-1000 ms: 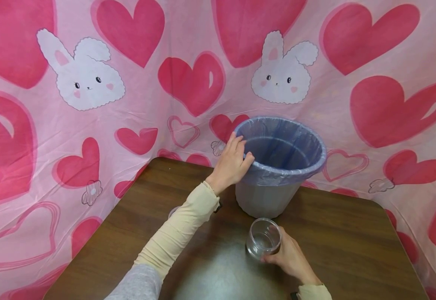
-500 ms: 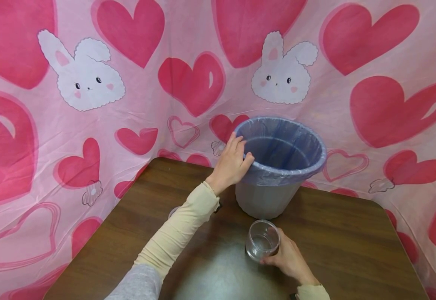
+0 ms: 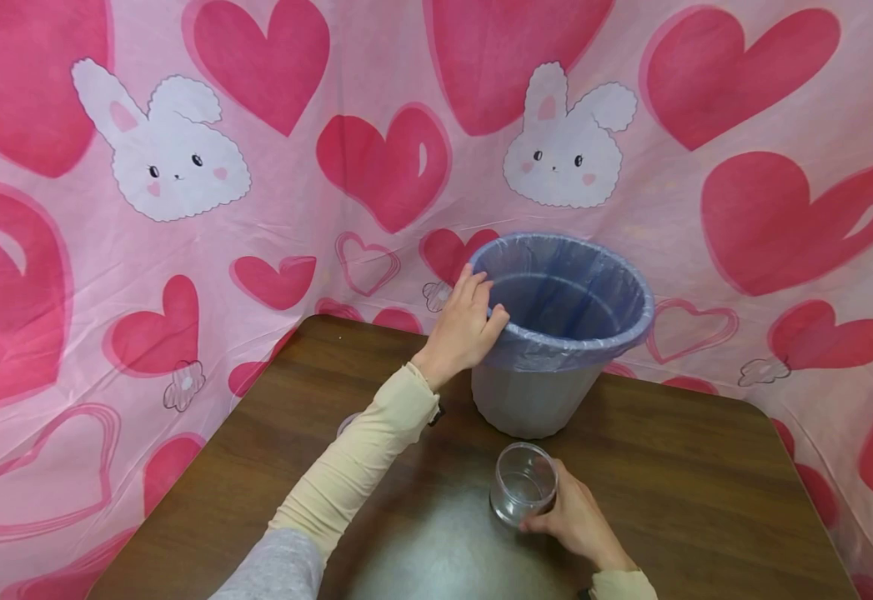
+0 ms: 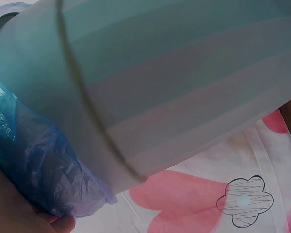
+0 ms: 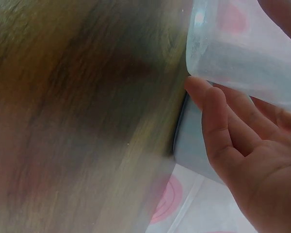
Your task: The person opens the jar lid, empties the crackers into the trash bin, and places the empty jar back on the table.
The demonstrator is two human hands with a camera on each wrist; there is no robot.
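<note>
In the head view a pale bin (image 3: 534, 400) stands on the table, lined with a translucent blue bag (image 3: 556, 354) folded over its rim. My left hand (image 3: 462, 329) holds the rim at its left side, fingers and thumb on the bag-covered edge. The left wrist view shows the bin's smooth wall (image 4: 174, 77) and the crumpled bag (image 4: 58, 170) beside that hand. In front of the bin is an upright clear jar (image 3: 524, 487) without a lid. My right hand (image 3: 579, 517) grips it from the right; the right wrist view shows fingertips (image 5: 216, 99) at its wall, low near the table.
The brown wooden table (image 3: 691, 492) has rounded far corners. Pink cloth (image 3: 376, 67) printed with hearts and rabbits hangs close behind it. A round clear rim (image 3: 346, 423) shows partly behind my left sleeve (image 3: 364, 450).
The jar has shifted slightly toward me and to the left, with my right hand on it. My left hand and the bin have stayed where they were.
</note>
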